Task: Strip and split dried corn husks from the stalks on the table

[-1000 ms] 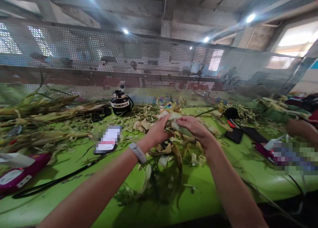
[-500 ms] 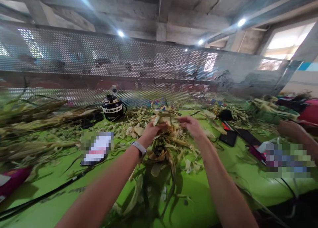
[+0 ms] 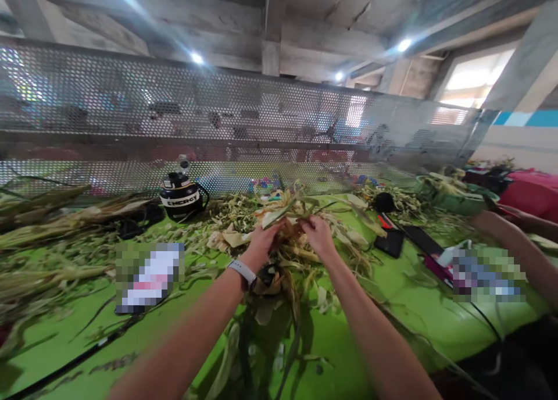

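Observation:
Pale, dry corn husks (image 3: pixel 279 217) are bunched up in front of me, with long green and yellow strips sticking out. My left hand (image 3: pixel 263 241), a watch band on its wrist, is closed around the near left side of this bunch. From the right, my right hand (image 3: pixel 319 237) pinches at the husks, thumb and fingers close together; the exact strip between them is too small to make out. Below the hands, a dark round thing (image 3: pixel 271 272) is partly wrapped in brownish husk, and long dark green leaves trail from it onto the green table (image 3: pixel 344 353).
A black "ENERGY" jug (image 3: pixel 182 197) stands at the back left, near husk piles (image 3: pixel 52 214). A phone (image 3: pixel 150 278) lies left with a cable. On the right are a dark phone (image 3: pixel 389 243), a green basket (image 3: pixel 457 196) and another person's arm (image 3: pixel 510 237). Perforated metal panels (image 3: pixel 244 121) rise behind.
My right hand has moved left and inward, from apart with fingers loose to pinching at the husks beside my left hand. The view has shifted slightly to the right.

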Available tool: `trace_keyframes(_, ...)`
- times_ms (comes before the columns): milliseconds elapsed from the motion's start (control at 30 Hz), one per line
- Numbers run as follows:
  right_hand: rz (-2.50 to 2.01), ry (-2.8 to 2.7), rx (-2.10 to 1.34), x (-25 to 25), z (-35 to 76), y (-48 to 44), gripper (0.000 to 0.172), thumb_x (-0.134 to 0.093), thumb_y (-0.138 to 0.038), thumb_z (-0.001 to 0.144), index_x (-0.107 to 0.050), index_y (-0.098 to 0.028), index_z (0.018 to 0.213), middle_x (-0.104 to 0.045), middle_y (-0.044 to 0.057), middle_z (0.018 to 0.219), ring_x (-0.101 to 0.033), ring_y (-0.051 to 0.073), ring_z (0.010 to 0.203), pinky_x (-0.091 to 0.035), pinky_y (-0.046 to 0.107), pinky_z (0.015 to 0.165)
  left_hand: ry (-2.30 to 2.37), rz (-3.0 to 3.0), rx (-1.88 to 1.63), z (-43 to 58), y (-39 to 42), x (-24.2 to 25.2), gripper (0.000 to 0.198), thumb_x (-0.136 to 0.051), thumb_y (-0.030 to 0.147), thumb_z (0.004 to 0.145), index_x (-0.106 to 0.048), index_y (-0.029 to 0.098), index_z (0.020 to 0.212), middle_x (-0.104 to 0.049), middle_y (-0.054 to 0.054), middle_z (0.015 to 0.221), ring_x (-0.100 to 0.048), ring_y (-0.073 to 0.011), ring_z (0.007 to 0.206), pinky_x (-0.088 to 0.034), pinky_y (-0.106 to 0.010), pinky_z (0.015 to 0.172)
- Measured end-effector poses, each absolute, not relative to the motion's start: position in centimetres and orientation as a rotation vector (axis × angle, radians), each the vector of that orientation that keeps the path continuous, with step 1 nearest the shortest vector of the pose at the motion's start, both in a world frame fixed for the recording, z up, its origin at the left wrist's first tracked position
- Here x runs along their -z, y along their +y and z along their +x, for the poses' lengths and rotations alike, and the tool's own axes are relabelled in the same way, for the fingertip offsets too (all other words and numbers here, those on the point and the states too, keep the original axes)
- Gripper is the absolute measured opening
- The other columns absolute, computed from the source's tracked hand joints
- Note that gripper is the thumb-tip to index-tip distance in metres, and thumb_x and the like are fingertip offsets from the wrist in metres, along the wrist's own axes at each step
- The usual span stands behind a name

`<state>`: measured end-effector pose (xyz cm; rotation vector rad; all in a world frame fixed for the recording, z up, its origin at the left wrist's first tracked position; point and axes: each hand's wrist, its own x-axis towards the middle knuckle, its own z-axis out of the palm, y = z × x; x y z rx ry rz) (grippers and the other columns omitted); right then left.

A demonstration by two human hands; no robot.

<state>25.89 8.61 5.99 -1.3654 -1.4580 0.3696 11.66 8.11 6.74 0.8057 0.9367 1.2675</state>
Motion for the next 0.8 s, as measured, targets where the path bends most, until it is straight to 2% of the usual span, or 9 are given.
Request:
trace_keyframes(133,-1.319,-1.441,-0.407,-6.1,25.3,8.1,0.023,-0.053,-0.034,0.069,-0.051,-0.02,0.051,-0.052,-0.001,0.05,-0.045,0.013,0.051,-0.035,0.024,0.052,0.901,0.791,-1.29,12.8,7.3,-6.8,0.034,-0.078,0.023,0.054,-0.067,0.017,0.086,-0.071,-0.005,0.087,-0.064,-0.0171,0.076,-0.048,-0.024,0.06)
trace_keyframes(300,-1.138,-1.187,-0.65,-7.7,26.6,7.7,0.028,-0.055,-0.045,0.069,-0.064,-0.019,0.075,-0.067,0.003,0.072,-0.059,0.015,0.062,-0.045,0.025,0.057,0.948,0.684,-1.299,12.3,8.5,-5.9,0.029,-0.075,0.024,0.06,-0.062,0.017,0.085,-0.068,-0.002,0.077,-0.063,-0.0133,0.068,-0.05,-0.024,0.059)
trace_keyframes(400,-1.247,-1.042,-0.724,-8.1,27.6,7.9,0.029,-0.05,-0.045,0.071,-0.061,-0.02,0.064,-0.064,0.001,0.062,-0.056,0.014,0.055,-0.043,0.025,0.051,0.954,0.648,-1.296,11.8,9.2,-5.5,0.024,-0.074,0.026,0.063,-0.059,0.018,0.08,-0.065,0.001,0.071,-0.061,-0.0102,0.061,-0.05,-0.024,0.059)
trace_keyframes(500,-1.331,-1.125,-0.762,-7.5,27.5,8.2,0.024,-0.06,-0.039,0.064,-0.058,-0.019,0.05,-0.055,-0.002,0.046,-0.052,0.013,0.05,-0.037,0.023,0.047,0.941,0.655,-1.28,11.9,9.3,-5.5,0.024,-0.075,0.027,0.062,-0.06,0.017,0.078,-0.065,0.001,0.068,-0.06,-0.0097,0.058,-0.05,-0.023,0.058)
trace_keyframes(633,-1.311,-1.175,-0.8,-6.3,26.4,8.4,0.031,-0.068,-0.038,0.058,-0.051,-0.019,0.039,-0.04,-0.005,0.036,-0.046,0.012,0.047,-0.032,0.023,0.047,0.892,0.739,-1.251,12.1,8.7,-5.5,0.03,-0.079,0.03,0.054,-0.064,0.017,0.076,-0.067,0.0,0.067,-0.062,-0.0125,0.059,-0.048,-0.025,0.059)
trace_keyframes(733,-1.206,-1.16,-0.867,-5.7,25.7,8.5,0.029,-0.068,-0.04,0.057,-0.052,-0.019,0.045,-0.047,-0.004,0.043,-0.048,0.013,0.049,-0.036,0.024,0.049,0.778,0.945,-1.238,12.0,8.1,-5.5,0.035,-0.081,0.033,0.051,-0.068,0.016,0.079,-0.071,-0.003,0.078,-0.064,-0.0154,0.073,-0.049,-0.025,0.068)
trace_keyframes(800,-1.126,-1.125,-0.896,-5.5,25.5,8.5,0.027,-0.068,-0.04,0.057,-0.052,-0.019,0.051,-0.052,-0.004,0.049,-0.05,0.012,0.052,-0.039,0.024,0.05,0.758,0.993,-1.228,11.9,8.0,-5.5,0.035,-0.081,0.033,0.052,-0.069,0.017,0.08,-0.071,-0.003,0.082,-0.064,-0.0151,0.076,-0.048,-0.024,0.069)
